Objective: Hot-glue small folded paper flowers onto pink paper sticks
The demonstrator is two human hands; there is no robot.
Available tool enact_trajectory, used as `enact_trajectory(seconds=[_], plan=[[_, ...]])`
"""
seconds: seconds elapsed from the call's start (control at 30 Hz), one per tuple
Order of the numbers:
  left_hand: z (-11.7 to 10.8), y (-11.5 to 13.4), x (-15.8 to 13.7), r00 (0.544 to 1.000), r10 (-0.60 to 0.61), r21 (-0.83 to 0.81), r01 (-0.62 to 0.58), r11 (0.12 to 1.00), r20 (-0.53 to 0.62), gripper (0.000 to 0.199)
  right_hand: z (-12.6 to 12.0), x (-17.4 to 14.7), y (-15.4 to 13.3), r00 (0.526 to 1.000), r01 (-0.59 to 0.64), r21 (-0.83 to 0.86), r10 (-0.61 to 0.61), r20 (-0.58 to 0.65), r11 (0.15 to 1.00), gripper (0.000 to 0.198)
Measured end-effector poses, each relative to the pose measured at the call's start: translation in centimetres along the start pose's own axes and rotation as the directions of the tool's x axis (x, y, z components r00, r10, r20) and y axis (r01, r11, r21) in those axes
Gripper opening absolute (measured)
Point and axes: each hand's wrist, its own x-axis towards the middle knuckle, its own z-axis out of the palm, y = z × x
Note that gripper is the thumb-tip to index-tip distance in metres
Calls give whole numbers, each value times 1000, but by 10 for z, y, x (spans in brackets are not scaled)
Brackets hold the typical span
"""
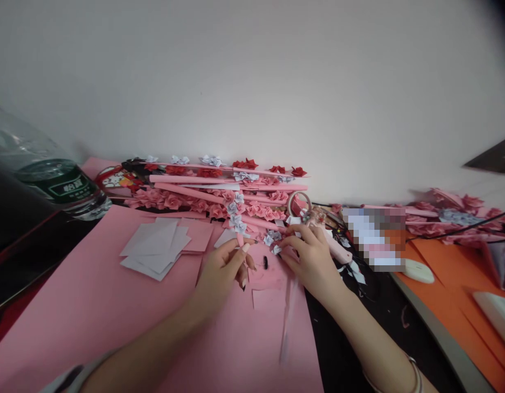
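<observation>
My left hand (230, 265) pinches the lower end of a thin pink paper stick, which stands up from the fingers with several pale blue paper flowers (238, 222) along it. Beside it, my right hand (312, 259) reaches down with bent fingers, their tips closed on a pale blue paper flower (272, 239) in a small cluster. The exact grip of the right fingertips is partly hidden. Both hands are over a large pink paper sheet (162, 322). Between them lies a small black piece (265, 262).
Pink paper rolls (187, 179) and red, pink and blue paper flowers lie along the wall. White paper squares (154, 248) rest at left near a water bottle (68, 183). A tape roll (299, 204), a pink glue gun (337, 246) and a white mouse (418, 271) are at right.
</observation>
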Motion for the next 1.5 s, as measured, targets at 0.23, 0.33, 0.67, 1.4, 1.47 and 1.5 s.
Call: enact_trajectory(seconds=[0.23,0.33,0.67,1.4,1.47,1.5], plan=[[1,3,-2,1000,-2,10,2,1000,-15,30,-3,1,-4,999,-3,170,-6,48,985,14],[1,3,-2,1000,-1,5,1,1000,-11,31,-8,2,-8,997,18,278,-37,62,960,16],[0,2,-1,1000,-3,25,3,1000,-1,32,-7,2,6,997,21,104,-13,-77,994,15],[4,-1,-1,1000,-21,26,21,999,6,35,3,6,2,998,55,-96,-54,9,994,15],[3,-2,-1,1000,-19,20,19,1000,8,35,3,6,1,999,47,-73,-46,12,996,13],[3,-3,-1,1000,-20,17,19,1000,11,35,3,6,1,999,41,-55,-40,18,998,12]])
